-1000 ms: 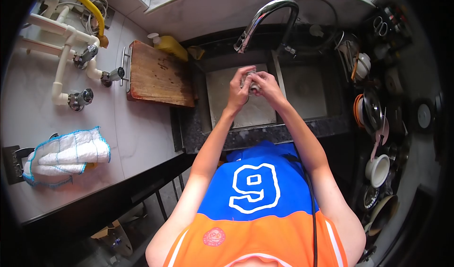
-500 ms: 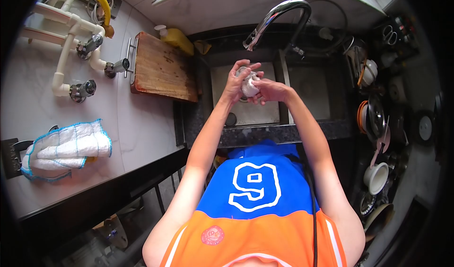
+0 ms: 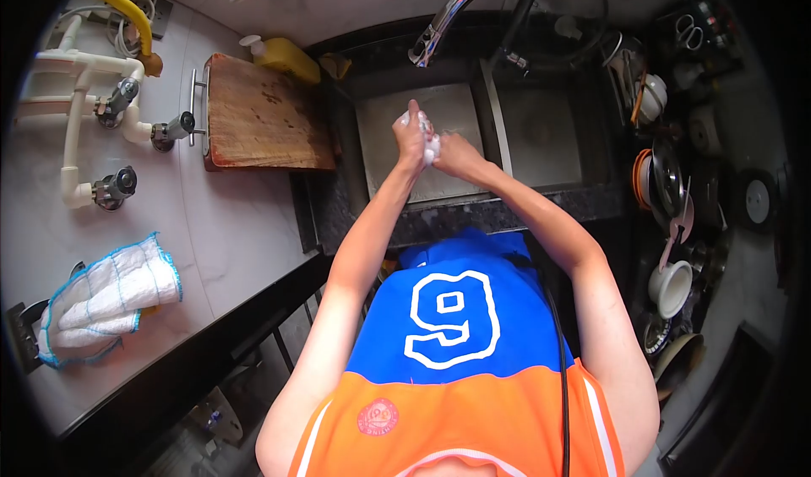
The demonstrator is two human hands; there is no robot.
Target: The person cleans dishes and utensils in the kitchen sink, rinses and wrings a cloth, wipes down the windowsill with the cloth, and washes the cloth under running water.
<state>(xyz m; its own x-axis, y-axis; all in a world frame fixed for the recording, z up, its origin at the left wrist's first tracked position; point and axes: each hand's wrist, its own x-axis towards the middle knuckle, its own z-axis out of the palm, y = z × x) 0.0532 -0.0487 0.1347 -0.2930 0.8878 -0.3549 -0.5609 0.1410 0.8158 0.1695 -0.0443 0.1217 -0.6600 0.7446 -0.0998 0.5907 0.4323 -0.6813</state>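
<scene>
Over the left basin of the sink [image 3: 380,160], my two hands are pressed together around a small white, foamy-looking wad [image 3: 432,150]. My left hand [image 3: 411,141] is closed on its left side, with the thumb pointing up. From the right, my right hand [image 3: 458,154] is closed against the same wad with its fingers curled in. Most of the wad is hidden by the fingers, and whether it is cloth or a scrubber I cannot tell. A curved chrome faucet [image 3: 432,33] hangs above and beyond my hands; no water stream shows.
Left of the sink lie a wooden cutting board [image 3: 266,118] and a yellow pump bottle [image 3: 287,59]. A white cloth with blue edging [image 3: 114,299] and pipes with valves [image 3: 80,126] are further left. Pots and bowls [image 3: 672,287] crowd the right side.
My hands have closed more tightly around the white wad, which showed more between spread fingers before. The view has shifted, so the sink and counter appear higher and further left.
</scene>
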